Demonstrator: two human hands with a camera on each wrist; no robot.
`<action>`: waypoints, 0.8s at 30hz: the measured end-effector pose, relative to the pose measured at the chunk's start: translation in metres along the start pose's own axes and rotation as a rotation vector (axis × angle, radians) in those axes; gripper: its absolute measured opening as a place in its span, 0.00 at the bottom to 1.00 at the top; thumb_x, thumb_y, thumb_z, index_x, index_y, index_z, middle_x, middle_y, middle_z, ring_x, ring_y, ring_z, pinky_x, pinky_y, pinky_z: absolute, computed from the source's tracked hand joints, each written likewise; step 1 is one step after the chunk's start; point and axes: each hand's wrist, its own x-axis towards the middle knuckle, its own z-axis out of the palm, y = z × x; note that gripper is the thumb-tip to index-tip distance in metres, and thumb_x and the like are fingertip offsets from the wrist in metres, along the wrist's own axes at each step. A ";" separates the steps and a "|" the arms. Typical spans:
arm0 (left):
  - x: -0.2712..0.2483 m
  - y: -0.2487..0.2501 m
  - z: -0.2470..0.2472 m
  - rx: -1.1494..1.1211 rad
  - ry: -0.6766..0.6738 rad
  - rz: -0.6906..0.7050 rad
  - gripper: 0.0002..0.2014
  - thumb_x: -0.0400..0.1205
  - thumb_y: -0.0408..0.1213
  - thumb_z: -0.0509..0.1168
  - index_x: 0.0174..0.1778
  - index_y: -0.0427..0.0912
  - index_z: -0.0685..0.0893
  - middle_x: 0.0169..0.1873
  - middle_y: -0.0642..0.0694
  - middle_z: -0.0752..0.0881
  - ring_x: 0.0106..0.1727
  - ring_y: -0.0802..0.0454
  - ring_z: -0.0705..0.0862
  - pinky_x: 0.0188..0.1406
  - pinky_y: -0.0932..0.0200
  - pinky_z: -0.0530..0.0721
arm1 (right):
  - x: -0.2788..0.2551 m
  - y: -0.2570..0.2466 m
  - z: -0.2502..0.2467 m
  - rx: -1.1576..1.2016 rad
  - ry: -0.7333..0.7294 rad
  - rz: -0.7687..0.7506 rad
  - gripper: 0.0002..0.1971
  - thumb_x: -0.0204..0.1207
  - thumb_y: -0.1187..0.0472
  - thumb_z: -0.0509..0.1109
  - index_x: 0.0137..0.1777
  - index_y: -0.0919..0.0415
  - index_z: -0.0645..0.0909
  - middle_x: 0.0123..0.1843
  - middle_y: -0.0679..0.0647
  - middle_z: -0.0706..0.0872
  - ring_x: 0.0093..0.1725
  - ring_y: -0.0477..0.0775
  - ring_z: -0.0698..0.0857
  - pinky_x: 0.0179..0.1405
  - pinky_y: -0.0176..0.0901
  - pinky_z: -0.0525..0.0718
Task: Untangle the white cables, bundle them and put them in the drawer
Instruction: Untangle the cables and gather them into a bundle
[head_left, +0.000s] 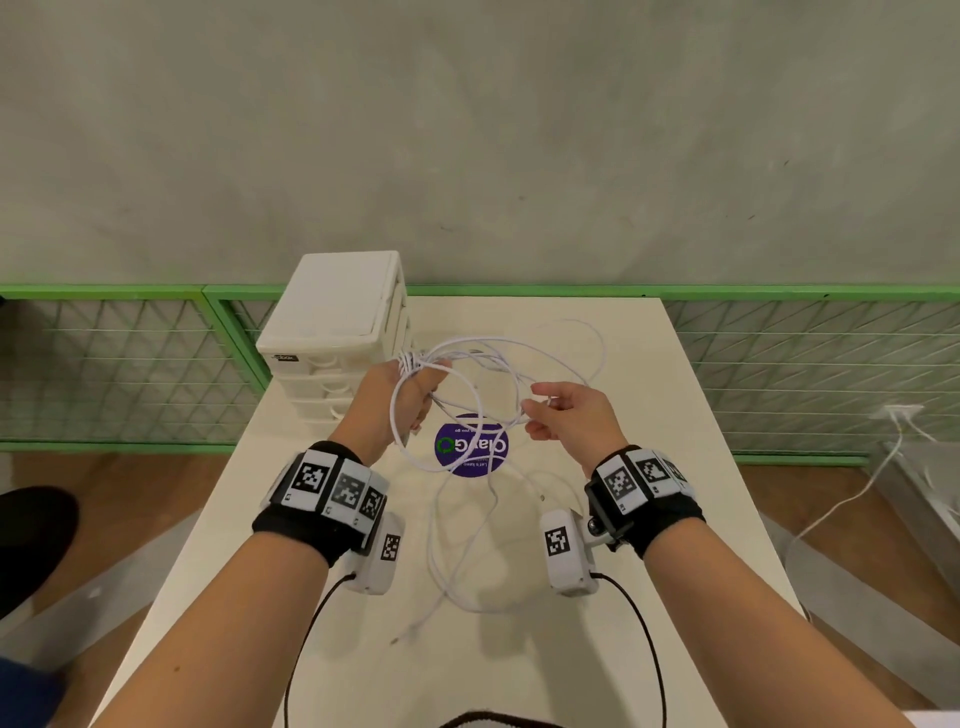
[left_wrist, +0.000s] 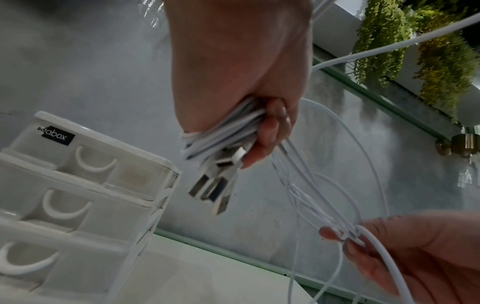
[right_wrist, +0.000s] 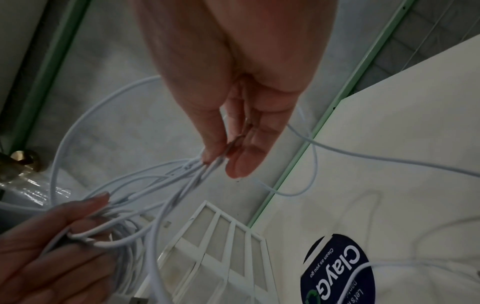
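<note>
left hand (head_left: 410, 395) grips white cables (head_left: 467, 364) | right hand (head_left: 558, 415) pinches strands | knot probably hidden

drawer unit (head_left: 332, 332) blocks far-left, cable loops (head_left: 467, 551) mid-table, right side open

The head view is evenly and softly lit, with faint shadows under the white cables (head_left: 470, 551) on the desk (head_left: 649, 649); straight lines bow toward its edges. The left wrist view is bright but smeared by motion blur. The right wrist view is dim and soft.
</note>
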 end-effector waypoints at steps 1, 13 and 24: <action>-0.001 0.000 0.000 0.013 -0.004 0.006 0.16 0.82 0.41 0.67 0.31 0.40 0.75 0.12 0.52 0.69 0.14 0.56 0.65 0.17 0.62 0.66 | 0.000 0.000 0.000 -0.029 -0.022 0.011 0.12 0.74 0.69 0.72 0.57 0.66 0.80 0.29 0.54 0.80 0.24 0.46 0.83 0.30 0.34 0.86; 0.003 -0.020 -0.028 0.243 -0.036 -0.047 0.23 0.80 0.51 0.67 0.24 0.41 0.72 0.12 0.50 0.71 0.14 0.53 0.68 0.16 0.62 0.72 | 0.006 -0.007 -0.022 -0.073 -0.073 0.083 0.05 0.78 0.62 0.69 0.48 0.63 0.83 0.42 0.53 0.84 0.36 0.48 0.80 0.31 0.38 0.78; 0.001 -0.018 -0.027 0.375 -0.073 0.007 0.22 0.77 0.53 0.68 0.25 0.42 0.74 0.14 0.48 0.70 0.17 0.51 0.67 0.24 0.57 0.71 | 0.005 -0.002 -0.025 0.275 0.033 0.122 0.06 0.78 0.70 0.65 0.42 0.65 0.83 0.36 0.57 0.84 0.34 0.51 0.81 0.32 0.36 0.85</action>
